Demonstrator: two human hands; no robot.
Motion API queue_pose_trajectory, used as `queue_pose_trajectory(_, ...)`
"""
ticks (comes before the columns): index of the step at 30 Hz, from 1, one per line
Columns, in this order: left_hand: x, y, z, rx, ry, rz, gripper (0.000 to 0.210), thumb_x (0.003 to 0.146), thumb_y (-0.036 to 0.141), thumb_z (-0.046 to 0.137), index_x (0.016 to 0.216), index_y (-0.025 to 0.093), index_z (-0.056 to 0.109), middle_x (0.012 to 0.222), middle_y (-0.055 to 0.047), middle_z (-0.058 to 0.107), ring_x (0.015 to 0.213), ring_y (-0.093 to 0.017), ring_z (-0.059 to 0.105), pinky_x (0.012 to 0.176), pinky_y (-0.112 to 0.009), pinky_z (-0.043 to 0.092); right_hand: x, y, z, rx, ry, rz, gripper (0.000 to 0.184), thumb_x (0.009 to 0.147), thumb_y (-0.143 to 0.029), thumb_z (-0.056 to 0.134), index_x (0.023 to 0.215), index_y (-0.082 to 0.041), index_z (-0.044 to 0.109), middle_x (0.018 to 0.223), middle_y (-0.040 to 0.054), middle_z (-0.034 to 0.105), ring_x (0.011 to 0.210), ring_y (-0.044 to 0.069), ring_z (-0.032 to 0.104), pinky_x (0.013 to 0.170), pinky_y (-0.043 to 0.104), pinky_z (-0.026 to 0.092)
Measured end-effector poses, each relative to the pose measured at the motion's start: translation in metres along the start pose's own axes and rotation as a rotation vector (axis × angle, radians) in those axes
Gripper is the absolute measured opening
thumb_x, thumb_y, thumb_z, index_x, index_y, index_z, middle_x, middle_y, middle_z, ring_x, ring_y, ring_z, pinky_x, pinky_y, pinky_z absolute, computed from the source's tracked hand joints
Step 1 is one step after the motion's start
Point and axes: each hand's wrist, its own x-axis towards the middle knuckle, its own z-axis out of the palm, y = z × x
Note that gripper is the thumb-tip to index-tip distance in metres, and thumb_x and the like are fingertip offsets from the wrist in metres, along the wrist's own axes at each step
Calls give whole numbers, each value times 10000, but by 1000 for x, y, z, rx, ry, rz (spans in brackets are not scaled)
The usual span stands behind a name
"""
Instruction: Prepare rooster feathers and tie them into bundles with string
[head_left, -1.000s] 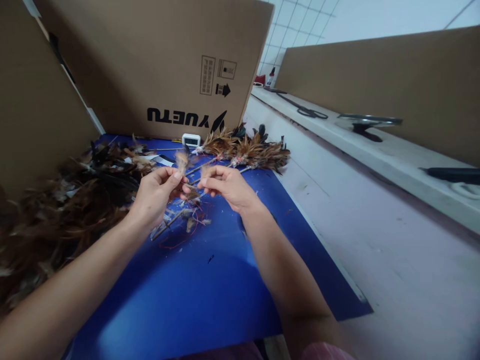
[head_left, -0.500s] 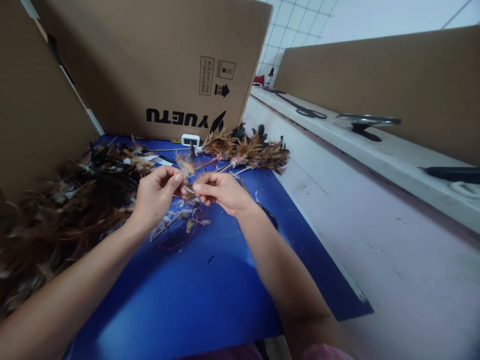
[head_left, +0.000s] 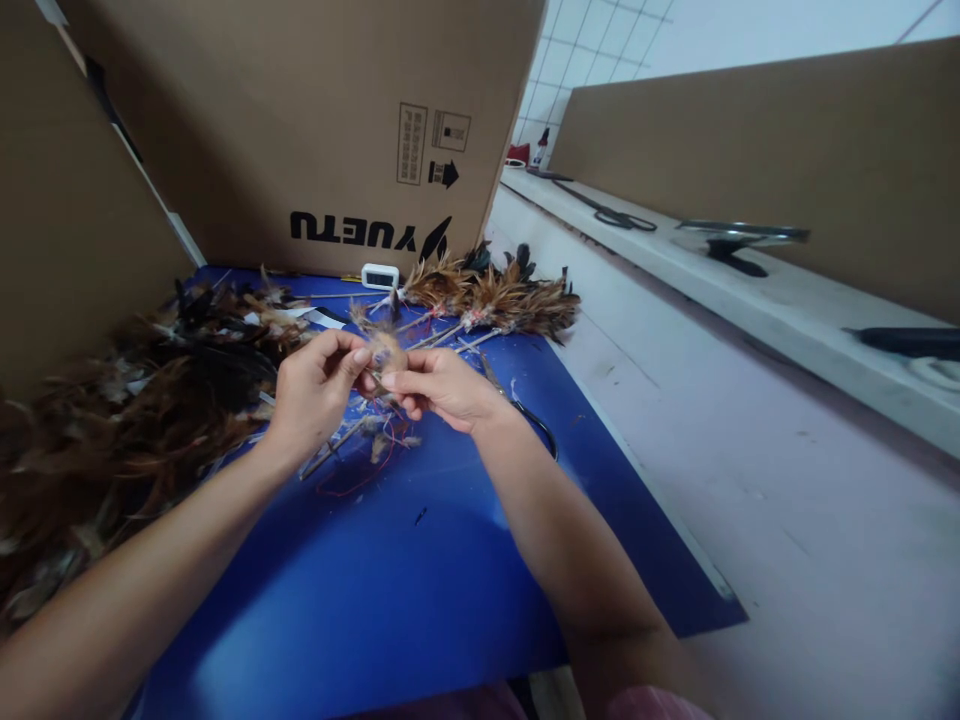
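Small brown fluffy feathers [head_left: 388, 352] are pinched between my two hands above the blue table top. My left hand [head_left: 319, 385] is closed, thumb against fingers, on their left side. From the right, my right hand [head_left: 442, 385] pinches their lower part with thumb and forefinger; the quill ends are mostly hidden by the fingers. Below the hands lie a thin stick [head_left: 334, 448], red thread [head_left: 367, 482] and feather scraps. Behind them rest several feather bundles on sticks [head_left: 487, 300], bound near the base with reddish thread.
A large heap of loose brown and black feathers [head_left: 142, 420] covers the left side. Black-handled scissors [head_left: 541, 425] lie right of my right hand. A cardboard box [head_left: 300, 120] stands behind, near a small white device [head_left: 380, 277]. More scissors [head_left: 611, 214] rest on the right ledge [head_left: 660, 250].
My hands have drawn slightly closer together. The feathers between them have come together into one tuft. Everything on the table stays in place.
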Motion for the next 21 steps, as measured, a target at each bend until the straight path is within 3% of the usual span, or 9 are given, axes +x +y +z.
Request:
queue_pose_trajectory(6, 6, -1, -5, -219, 65, -72, 147, 798, 304, 667, 773, 184, 585, 638, 8, 602, 544, -111, 587, 540, -236, 520, -4, -7, -5, -214, 137, -105, 137, 703, -224, 663, 639, -155, 564, 515, -58, 494, 443, 54, 423, 419, 198, 365)
queue_pose_trajectory(14, 5, 8, -4, -266, 37, -185, 183, 772, 304, 685, 754, 162, 572, 750, -27, 640, 542, -108, 618, 482, -222, 520, -20, -23, -5, -964, 385, -390, 158, 768, -226, 584, 622, -170, 560, 573, -28, 513, 535, 80, 401, 551, 245, 311)
queue_pose_trajectory(21, 2, 8, -2, -223, -42, -236, 221, 772, 347, 687, 772, 145, 599, 766, -58, 669, 569, -132, 641, 516, -250, 554, -26, -26, 6, -1200, 410, -520, 138, 804, -155, 508, 698, -171, 594, 662, 7, 574, 596, 107, 447, 607, 260, 323)
